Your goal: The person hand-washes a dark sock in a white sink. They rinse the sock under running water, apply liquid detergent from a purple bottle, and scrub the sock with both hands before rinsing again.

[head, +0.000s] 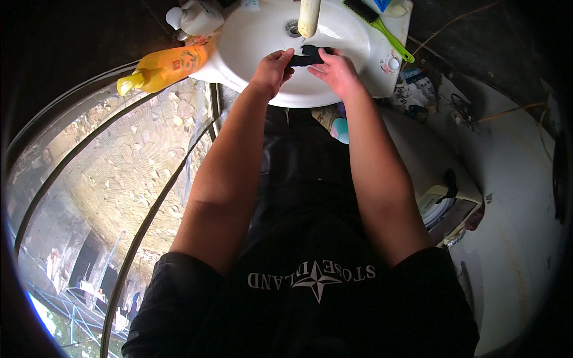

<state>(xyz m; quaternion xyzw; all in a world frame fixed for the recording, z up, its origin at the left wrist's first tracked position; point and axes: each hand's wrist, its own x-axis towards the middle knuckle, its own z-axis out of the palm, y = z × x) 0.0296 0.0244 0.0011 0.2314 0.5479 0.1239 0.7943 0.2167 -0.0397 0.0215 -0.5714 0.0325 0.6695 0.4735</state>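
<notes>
A small piece of black cloth (306,59), perhaps a sock, stretches between my two hands over the white washbasin (250,49). My left hand (274,71) pinches one end of it between thumb and fingers. At the other end, my right hand (336,71) holds the cloth near the thumb, its lower fingers spread loosely below. Just above the cloth hangs the pale tap spout (309,20). The basin's drain (293,28) shows behind the spout. Whether water is running is hard to tell.
On the basin's left edge are an orange-yellow pump bottle (168,67), tilted outward, and a white bottle (199,18). A green-handled brush (385,33) lies along the right rim. Crumpled packaging (418,91) sits below it. A window (134,147) fills the left side.
</notes>
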